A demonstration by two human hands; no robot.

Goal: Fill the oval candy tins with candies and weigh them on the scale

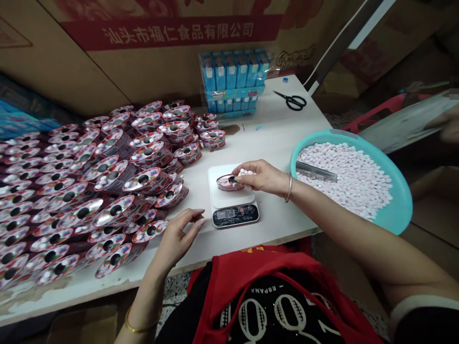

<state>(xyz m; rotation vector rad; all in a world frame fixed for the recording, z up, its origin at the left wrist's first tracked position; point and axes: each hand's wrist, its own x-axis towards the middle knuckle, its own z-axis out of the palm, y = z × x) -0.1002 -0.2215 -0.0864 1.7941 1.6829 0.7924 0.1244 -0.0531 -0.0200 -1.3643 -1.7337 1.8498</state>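
Your right hand grasps a few white candies at the red pack, which sits on the scale. Your left hand holds nothing, fingers loosely curled, beside the crowded packs on the tabletop. A turquoise candy basin stands to your right.

With the scale as clock centre, open bench runs out toward one o'clock, between boxes at twelve and the basin at three; scissors lie farther along. Stacked packs block eight to eleven. The right hand bars three.
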